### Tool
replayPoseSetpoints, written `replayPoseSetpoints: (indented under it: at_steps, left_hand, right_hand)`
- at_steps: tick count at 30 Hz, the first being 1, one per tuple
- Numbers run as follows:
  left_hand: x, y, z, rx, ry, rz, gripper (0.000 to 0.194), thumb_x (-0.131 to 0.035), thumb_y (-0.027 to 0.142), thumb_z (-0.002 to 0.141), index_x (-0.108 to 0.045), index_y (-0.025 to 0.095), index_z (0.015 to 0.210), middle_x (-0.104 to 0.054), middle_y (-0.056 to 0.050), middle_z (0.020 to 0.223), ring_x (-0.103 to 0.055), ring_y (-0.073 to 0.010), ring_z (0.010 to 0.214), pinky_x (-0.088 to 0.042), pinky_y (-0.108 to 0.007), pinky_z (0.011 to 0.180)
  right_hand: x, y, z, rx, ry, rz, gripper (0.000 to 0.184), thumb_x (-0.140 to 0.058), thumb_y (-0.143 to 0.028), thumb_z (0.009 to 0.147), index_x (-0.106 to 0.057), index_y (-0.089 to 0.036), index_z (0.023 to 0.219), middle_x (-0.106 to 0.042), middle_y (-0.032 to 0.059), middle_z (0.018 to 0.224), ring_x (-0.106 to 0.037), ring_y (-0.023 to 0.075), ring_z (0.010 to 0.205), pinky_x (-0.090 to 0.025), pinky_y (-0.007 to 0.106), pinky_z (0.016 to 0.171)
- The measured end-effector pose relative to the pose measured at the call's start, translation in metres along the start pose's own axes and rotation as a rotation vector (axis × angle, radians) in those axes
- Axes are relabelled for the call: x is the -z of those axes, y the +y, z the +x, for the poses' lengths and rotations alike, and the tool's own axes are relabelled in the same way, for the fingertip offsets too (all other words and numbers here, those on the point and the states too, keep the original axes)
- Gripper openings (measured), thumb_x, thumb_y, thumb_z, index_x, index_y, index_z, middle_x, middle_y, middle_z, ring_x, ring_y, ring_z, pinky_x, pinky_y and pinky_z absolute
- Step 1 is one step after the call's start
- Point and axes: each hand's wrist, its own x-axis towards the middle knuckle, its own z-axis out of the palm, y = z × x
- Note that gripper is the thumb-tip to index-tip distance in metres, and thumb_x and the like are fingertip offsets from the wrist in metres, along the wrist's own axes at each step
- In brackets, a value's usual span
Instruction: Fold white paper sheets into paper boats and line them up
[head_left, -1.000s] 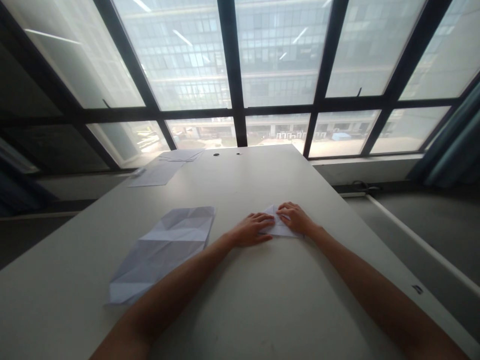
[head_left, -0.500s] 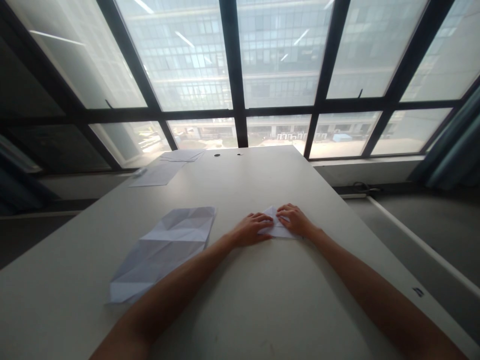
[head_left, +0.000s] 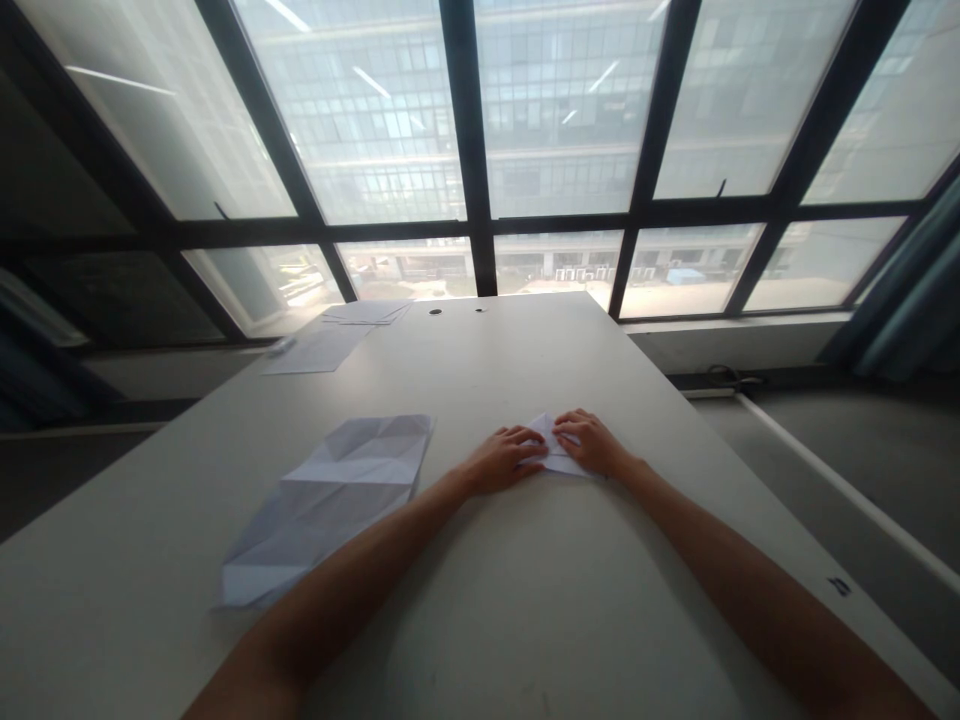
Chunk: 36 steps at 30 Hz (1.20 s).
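A small folded sheet of white paper point(head_left: 559, 462) lies on the white table, its pointed tip facing away from me. My left hand point(head_left: 504, 460) holds down its left side, fingers bent over the paper and the thumb nearer to me. From the right, my right hand point(head_left: 590, 443) grips the other side, with curled fingertips pressing near the middle. Only a narrow gap separates the fingertips of both hands. Much of the folded paper is hidden under them. Left of my left forearm rests a larger creased sheet of paper point(head_left: 337, 480), unfolded and touched by neither hand.
Several flat white sheets point(head_left: 311, 350) lie at the table's far left. Two small round holes, one a dark cable hole point(head_left: 435, 312), sit near the far edge. A dark mark point(head_left: 838, 586) is on the table's right side. Large windows point(head_left: 555, 110) stand beyond the table.
Both hands stay on the folded paper, with barely visible finger movement. The whole view has shifted very slightly.
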Motion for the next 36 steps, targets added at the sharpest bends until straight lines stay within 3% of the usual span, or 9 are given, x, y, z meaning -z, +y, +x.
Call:
replayPoseSetpoints:
  at_steps: [16,23,27,32,36]
  left_hand:
    - [0.0,-0.001,0.0,0.005,0.0,0.022,0.036,-0.041,0.045,0.1,-0.062,0.032,0.127,-0.06,-0.006,0.122,-0.054,-0.0223,0.112,-0.04,-0.036,0.1]
    - [-0.002,-0.007,0.001,-0.027,-0.005,0.041,0.04,-0.05,0.052,0.095,-0.063,0.032,0.127,-0.061,-0.007,0.113,-0.055,-0.0217,0.105,-0.042,-0.032,0.093]
    - [-0.002,-0.007,0.001,0.014,0.02,0.049,0.034,-0.045,0.047,0.099,-0.065,0.033,0.123,-0.062,-0.005,0.108,-0.056,-0.0191,0.1,-0.043,-0.03,0.09]
    - [-0.001,-0.007,0.001,0.08,0.034,0.069,0.029,-0.046,0.039,0.1,-0.072,0.03,0.11,-0.065,-0.003,0.105,-0.059,-0.0175,0.096,-0.045,-0.028,0.086]
    - [0.0,-0.008,0.001,0.121,0.066,0.069,0.032,-0.044,0.041,0.1,-0.071,0.024,0.105,-0.068,-0.005,0.102,-0.061,-0.0178,0.095,-0.046,-0.027,0.084]
  right_hand:
    - [0.0,0.0,-0.002,-0.009,0.002,-0.023,0.021,-0.066,-0.028,0.084,-0.072,-0.022,0.103,-0.067,0.0078,0.109,-0.058,0.0228,0.104,-0.044,0.038,0.096]
    - [0.003,-0.01,0.0,-0.009,-0.029,-0.027,0.012,-0.064,-0.025,0.086,-0.074,-0.022,0.092,-0.064,0.0048,0.086,-0.058,0.0184,0.084,-0.044,0.029,0.079]
    - [0.008,-0.02,-0.001,-0.024,-0.061,0.02,0.022,-0.056,-0.03,0.092,-0.072,-0.021,0.081,-0.064,0.0029,0.079,-0.057,0.0151,0.073,-0.04,0.026,0.069]
    - [0.023,-0.027,-0.002,0.048,-0.095,0.025,0.022,-0.061,-0.04,0.089,-0.073,-0.022,0.085,-0.067,0.0036,0.082,-0.059,0.0168,0.077,-0.041,0.027,0.074]
    - [0.027,-0.028,-0.002,0.051,-0.112,-0.009,0.014,-0.063,-0.032,0.085,-0.073,-0.022,0.086,-0.069,0.0039,0.081,-0.06,0.0173,0.076,-0.041,0.029,0.077]
